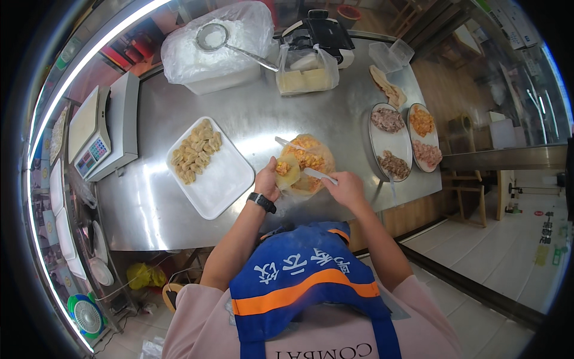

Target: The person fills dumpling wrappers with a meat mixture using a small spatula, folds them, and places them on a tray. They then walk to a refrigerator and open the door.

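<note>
On the palm side of my left hand [268,180] lies a thin yellowish dumpling wrapper [291,176], gripped at its edge, with a small heap of orange and yellow filling [282,168] on it. My right hand [347,188] grips a flat whitish spatula [320,175], whose tip reaches toward the wrapper. Just behind both hands sits a bowl of the same filling [311,155], lined with a clear plastic bag. To the left, a white tray [224,190] carries several rows of folded dumplings [196,150] on its far left half.
Two oval plates hold mounds of minced filling, the nearer plate [390,145] and the outer plate [425,143]. Farther back are a sieve [212,37] on a flour-filled, plastic-lined bin [224,83] and a bag of wrapper stacks [309,78]. A weighing scale [92,148] stands left on the steel table [134,215].
</note>
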The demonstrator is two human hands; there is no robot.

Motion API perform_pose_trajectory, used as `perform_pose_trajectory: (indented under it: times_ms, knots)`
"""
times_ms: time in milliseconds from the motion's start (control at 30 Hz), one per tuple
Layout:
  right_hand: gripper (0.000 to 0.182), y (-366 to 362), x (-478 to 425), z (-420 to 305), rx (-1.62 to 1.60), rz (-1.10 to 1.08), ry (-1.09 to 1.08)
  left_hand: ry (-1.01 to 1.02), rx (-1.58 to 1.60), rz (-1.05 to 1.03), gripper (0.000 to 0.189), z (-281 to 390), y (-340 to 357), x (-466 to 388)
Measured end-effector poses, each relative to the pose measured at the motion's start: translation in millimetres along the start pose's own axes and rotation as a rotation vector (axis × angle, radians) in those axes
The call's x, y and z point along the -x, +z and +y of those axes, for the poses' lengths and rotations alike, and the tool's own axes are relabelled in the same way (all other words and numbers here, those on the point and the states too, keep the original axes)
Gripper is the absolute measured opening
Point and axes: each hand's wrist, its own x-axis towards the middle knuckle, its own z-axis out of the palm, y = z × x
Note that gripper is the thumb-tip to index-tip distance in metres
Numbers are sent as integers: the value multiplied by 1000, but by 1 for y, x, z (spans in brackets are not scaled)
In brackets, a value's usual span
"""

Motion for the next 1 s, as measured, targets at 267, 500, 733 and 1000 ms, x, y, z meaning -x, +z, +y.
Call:
perform_pose_trajectory:
  times_ms: [267, 500, 733, 1000]
  knots:
    - [27, -14, 18, 5, 1, -14, 53, -6, -104, 58, 45, -4, -5, -2]
    - [24, -2, 9, -36, -4, 89, -190, -33, -159, 71, 42, -11, 7, -2]
    - [24, -8, 15, -34, -87, 124, -154, -9, -139, 45, 43, -11, -2, -6]
    - [26, -5, 15, -39, 206, 58, -122, 28, -192, 118, 40, -15, 3, 0]
